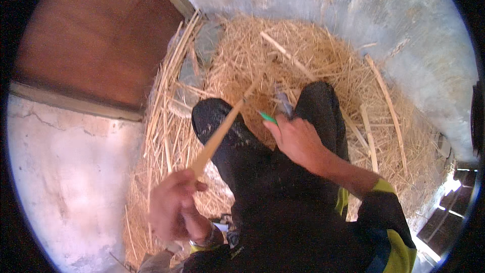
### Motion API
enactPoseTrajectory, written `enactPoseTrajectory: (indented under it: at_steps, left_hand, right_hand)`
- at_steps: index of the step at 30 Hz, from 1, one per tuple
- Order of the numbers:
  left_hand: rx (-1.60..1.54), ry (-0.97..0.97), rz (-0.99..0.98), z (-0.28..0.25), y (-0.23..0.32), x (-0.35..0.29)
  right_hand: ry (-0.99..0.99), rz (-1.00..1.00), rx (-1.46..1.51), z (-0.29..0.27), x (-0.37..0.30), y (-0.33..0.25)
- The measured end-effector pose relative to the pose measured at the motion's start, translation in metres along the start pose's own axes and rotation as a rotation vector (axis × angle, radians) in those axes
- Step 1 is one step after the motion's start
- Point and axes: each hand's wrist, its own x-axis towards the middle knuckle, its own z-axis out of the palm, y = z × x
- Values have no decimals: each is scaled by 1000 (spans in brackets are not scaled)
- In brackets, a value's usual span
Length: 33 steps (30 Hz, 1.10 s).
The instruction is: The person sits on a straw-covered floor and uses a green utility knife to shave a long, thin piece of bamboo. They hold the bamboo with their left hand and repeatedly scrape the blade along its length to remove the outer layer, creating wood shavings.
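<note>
My left hand [174, 203], at the lower left, is closed on the near end of a long, pale bamboo strip [218, 137]. The strip slants up and away across my left knee, its far end blurring into the straw. Over my lap, my right hand [300, 140] is closed around a slim green object [268, 117], possibly a knife handle. Its tip points toward the strip, but a small gap separates them. My fingers cover most of it, so its kind is unclear. Just beyond this hand is a blurred grey object [284, 103] between my knees.
Straw and thin shavings [242, 35] cover the floor around my legs. Longer split strips lie at the left, and a pale stick [288, 56] rests ahead. Another long strip [388, 106] lies near the stained wall [404, 15]. A brown door panel [96, 35] stands at the left.
</note>
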Motion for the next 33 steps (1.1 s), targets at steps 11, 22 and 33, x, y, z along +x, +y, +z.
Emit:
enactPoseTrajectory:
  at_steps: [11,22,33]
  left_hand:
    - [-88,19,-6,14,8,10]
    - [-93,130,-19,18,-4,5]
    - [-2,304,-182,28,3,13]
  right_hand:
    - [8,25,129,-9,1,-4]
    - [-46,7,218,-7,13,-9]
    - [-154,-76,447,-19,16,-40]
